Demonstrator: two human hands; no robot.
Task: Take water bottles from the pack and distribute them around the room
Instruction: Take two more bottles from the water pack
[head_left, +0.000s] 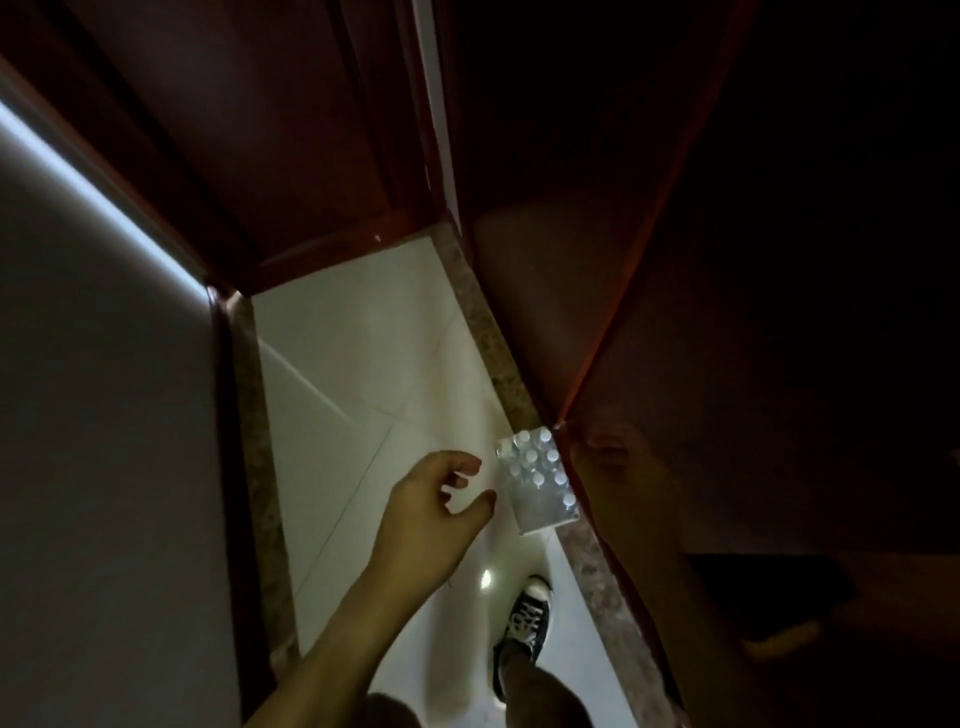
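A shrink-wrapped pack of water bottles (535, 480) stands on the white tiled floor (353, 374), against the speckled stone skirting and the foot of a dark red door. Several white caps show in its far part; its near part looks like slack wrap. My left hand (441, 501) hangs just left of the pack, fingers loosely curled, thumb towards the wrap, holding nothing and not touching it. My right hand (608, 460) is a dim shape in deep shadow right of the pack, in front of the red door; its fingers are unreadable.
The corridor is narrow and dark. A grey wall (104, 415) runs on the left, and dark red doors and frames (311, 156) close the far end and right side. My foot in a dark sneaker (524, 621) stands just short of the pack.
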